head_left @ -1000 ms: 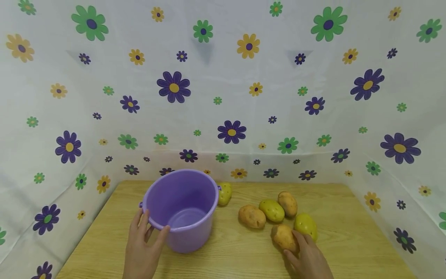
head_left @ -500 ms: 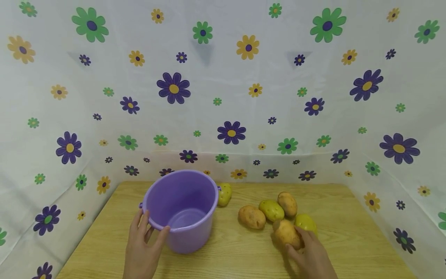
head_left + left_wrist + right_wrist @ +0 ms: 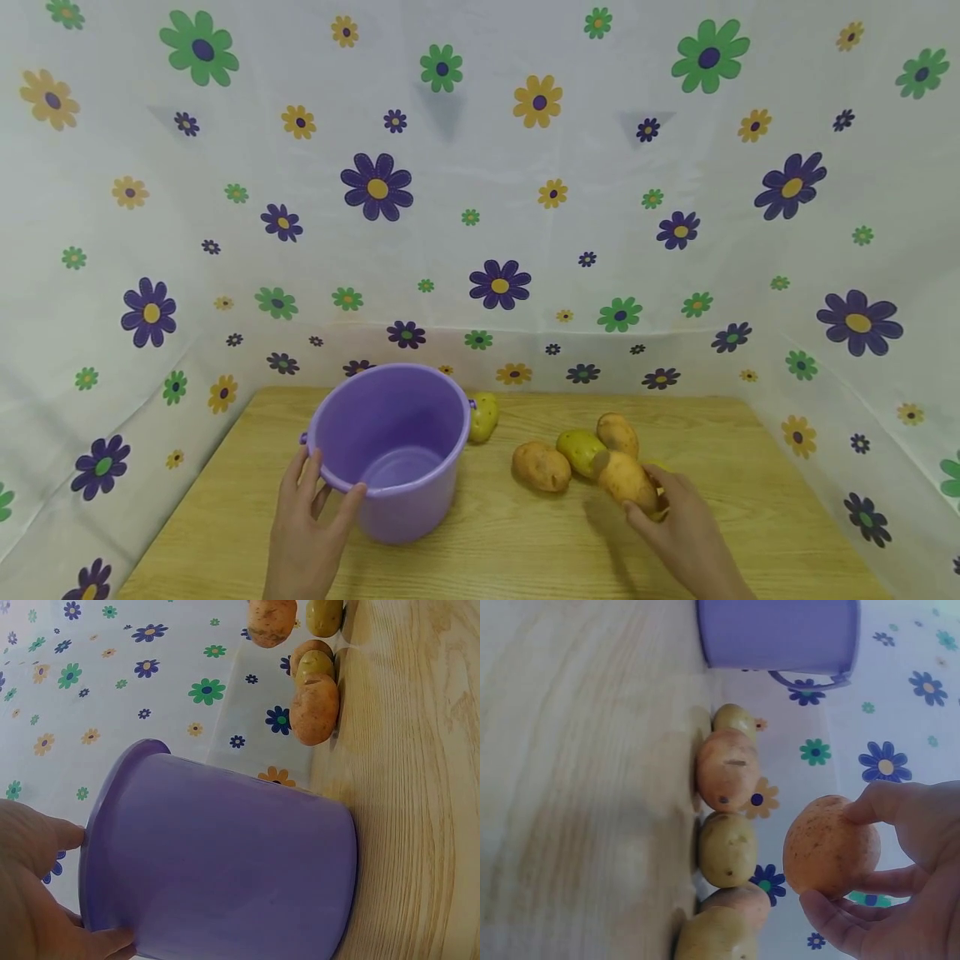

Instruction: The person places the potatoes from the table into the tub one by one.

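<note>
A purple bucket (image 3: 408, 517) stands upright on the left part of the table, its inside floor bare. My left hand (image 3: 307, 533) holds the bucket's near-left rim, thumb and fingers spread along it; in the left wrist view the thumb lies on the outer wall. My right hand (image 3: 686, 525) grips a brown potato (image 3: 626, 481) between thumb and fingers. In the right wrist view that potato (image 3: 829, 847) hangs clear of the wooden surface. Below it, a greenish-yellow potato (image 3: 660, 463) is mostly hidden by the hand and the held potato.
Nearby lie a brown potato (image 3: 542, 467), a green potato (image 3: 577, 452) and another brown potato (image 3: 618, 433). One more green potato (image 3: 483, 417) sits behind the bucket's right side. A flowered white cloth (image 3: 450, 250) encloses the back and sides of the wooden table (image 3: 502, 550).
My right hand has lifted the brown potato off the table, moving slightly up and to the right. The left hand and the bucket have stayed in place.
</note>
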Demonstrator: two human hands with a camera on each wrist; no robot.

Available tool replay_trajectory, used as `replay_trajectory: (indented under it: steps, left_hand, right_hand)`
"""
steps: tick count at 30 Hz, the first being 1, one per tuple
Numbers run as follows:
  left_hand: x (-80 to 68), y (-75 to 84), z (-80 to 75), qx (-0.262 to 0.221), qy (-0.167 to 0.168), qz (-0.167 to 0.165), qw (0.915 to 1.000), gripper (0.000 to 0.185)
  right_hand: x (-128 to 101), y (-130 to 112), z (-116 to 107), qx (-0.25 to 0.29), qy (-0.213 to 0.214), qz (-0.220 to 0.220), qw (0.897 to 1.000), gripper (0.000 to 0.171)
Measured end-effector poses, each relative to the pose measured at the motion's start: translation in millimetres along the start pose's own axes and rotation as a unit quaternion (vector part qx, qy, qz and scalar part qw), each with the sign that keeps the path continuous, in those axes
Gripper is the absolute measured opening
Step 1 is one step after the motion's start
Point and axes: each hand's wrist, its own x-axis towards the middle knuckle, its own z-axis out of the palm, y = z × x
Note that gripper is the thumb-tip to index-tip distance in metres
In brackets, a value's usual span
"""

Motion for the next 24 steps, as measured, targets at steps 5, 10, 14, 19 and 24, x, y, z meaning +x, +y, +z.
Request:
replay_trajectory:
  steps: [5,10,14,19,24]
  left_hand:
    - [0.5,1.3,-1.8,0.007,-0.008,-0.016,0.9998,0.087]
    - [1.1,0.8,-3.4,0.003,-0.017,-0.023,0.9996,0.089]
    - [0.5,1.8,-3.7,0.002,-0.019,-0.027,0.9995,0.089]
    - [-0.3,2.8,-3.6,-0.005,-0.017,-0.025,0.9995,0.088]
    - [0.0,2.8,-3.1,-0.005,-0.015,-0.018,0.9997,0.087]
  right_hand:
    - [3.3,-4.4,-7.7,0.009,0.022,-0.024,0.999,0.051]
    - [5.1,-8.3,-14.3,0.012,0.029,-0.024,0.999,0.053]
    - [5.6,-12.4,-20.0,0.017,0.025,-0.014,0.999,0.054]
    - [8.3,-17.3,-27.2,0.023,0.018,-0.010,1.000,0.055]
    - [14.1,-23.1,-36.5,0.026,0.033,-0.034,0.999,0.053]
